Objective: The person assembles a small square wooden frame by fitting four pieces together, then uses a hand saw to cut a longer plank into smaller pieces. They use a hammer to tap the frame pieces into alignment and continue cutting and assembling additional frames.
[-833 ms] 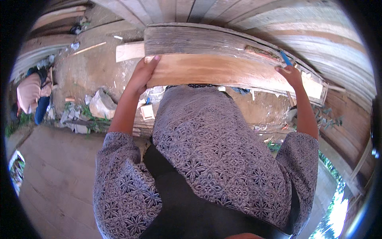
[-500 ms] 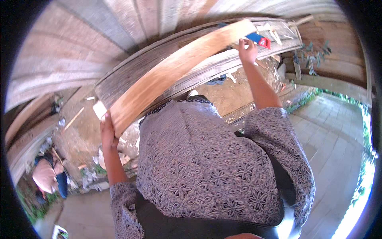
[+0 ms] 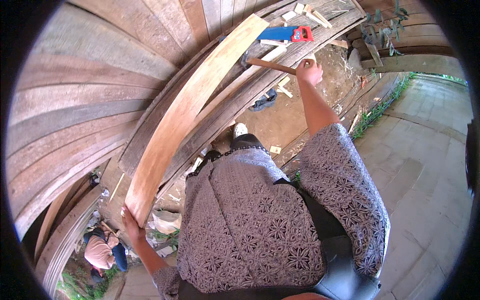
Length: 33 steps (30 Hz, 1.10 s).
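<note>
A long, pale wooden plank (image 3: 172, 122) runs from the lower left up over the weathered bench (image 3: 131, 159); the view bends it. My left hand (image 3: 133, 226) is closed around its near end. In my right hand (image 3: 310, 71) is the wooden handle of a hammer (image 3: 272, 65). The dark metal head lies over the bench, close to the plank's right edge. Beyond the hammer, a handsaw (image 3: 280, 34) with a blue blade and red handle rests on the bench, its blade partly hidden behind the plank's far end.
Small wood offcuts (image 3: 315, 17) lie at the bench's far end. A board wall (image 3: 95, 70) rises behind it. Scraps and dark cloth (image 3: 264, 101) lie on the dirt floor. Another person (image 3: 102, 250) is low at the left. Grey paving (image 3: 415, 165) stretches along the right.
My right hand has left the plank's far end and now grips the hammer. The left end of the plank has swung lower, with my left hand still on it. The view has turned.
</note>
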Motion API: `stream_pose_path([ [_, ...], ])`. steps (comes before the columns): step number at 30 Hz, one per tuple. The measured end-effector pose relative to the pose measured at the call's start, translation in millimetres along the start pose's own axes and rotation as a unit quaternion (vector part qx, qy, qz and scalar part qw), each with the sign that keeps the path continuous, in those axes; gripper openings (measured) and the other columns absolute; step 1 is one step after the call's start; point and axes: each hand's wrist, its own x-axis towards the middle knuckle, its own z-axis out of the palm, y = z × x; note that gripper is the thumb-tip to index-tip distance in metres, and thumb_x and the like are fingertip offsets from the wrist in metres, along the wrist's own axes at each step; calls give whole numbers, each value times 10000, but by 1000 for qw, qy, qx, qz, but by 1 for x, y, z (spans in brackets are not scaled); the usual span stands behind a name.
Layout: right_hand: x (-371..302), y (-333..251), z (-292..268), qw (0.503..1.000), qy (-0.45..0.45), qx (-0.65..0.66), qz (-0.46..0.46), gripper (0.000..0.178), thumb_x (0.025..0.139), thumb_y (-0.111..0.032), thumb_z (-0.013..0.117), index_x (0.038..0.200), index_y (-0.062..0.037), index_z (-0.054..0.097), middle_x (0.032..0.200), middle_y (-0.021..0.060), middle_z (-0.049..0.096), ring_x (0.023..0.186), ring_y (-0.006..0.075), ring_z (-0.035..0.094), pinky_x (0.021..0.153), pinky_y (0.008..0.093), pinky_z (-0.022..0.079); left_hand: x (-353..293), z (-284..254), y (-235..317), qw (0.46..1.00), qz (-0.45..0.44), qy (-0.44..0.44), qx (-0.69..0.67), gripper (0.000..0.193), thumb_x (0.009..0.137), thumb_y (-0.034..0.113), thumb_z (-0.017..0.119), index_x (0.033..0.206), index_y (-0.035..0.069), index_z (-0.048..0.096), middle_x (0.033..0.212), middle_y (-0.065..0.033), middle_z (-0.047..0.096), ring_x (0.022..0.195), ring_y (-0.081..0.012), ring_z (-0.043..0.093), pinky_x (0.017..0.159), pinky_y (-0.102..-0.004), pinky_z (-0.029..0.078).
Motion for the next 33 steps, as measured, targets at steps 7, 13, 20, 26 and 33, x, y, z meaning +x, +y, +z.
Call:
stream_pose_path([
  [7, -14, -39, 0, 986, -144, 27, 80, 257, 827, -374, 633, 1022, -244, 738, 1110, 110, 678, 1083, 290, 628, 928, 459, 479, -10, -90, -5, 999, -19, -24, -14, 615, 994, 495, 500, 1320, -25, 490, 1237, -148, 594, 1072, -241, 614, 930, -366, 491],
  [13, -84, -96, -1, 900, -381, 211, 8, 428, 922, -448, 521, 1003, -76, 716, 856, 178, 706, 806, 301, 691, 740, 426, 539, -34, -88, -2, 998, -54, 15, -18, 608, 989, 493, 511, 1301, -29, 490, 1199, -141, 614, 1035, -245, 631, 880, -383, 517],
  [20, -248, -191, -31, 570, -565, 521, 290, 339, 982, -295, 579, 1177, -24, 522, 972, 86, 623, 831, 197, 628, 691, 326, 521, -53, -90, -18, 996, -70, 12, -46, 644, 965, 526, 532, 1349, 12, 473, 1272, -141, 585, 1102, -258, 605, 888, -416, 513],
  [26, -174, -212, -108, 669, -394, 596, 204, 215, 1009, -243, 516, 1073, -41, 550, 894, 44, 583, 776, 123, 571, 639, 286, 498, -37, -94, -63, 972, -49, -15, -228, 588, 948, 641, 456, 1201, 117, 537, 1027, -45, 588, 883, -204, 577, 739, -360, 488],
  [33, 48, -106, -263, 674, -204, 705, 82, 244, 965, -276, 505, 1030, -56, 591, 873, 39, 557, 809, 175, 531, 749, 342, 442, -19, -58, -60, 969, -42, 20, -243, 545, 956, 633, 440, 1075, 118, 577, 871, -24, 556, 737, -174, 548, 646, -338, 479],
])
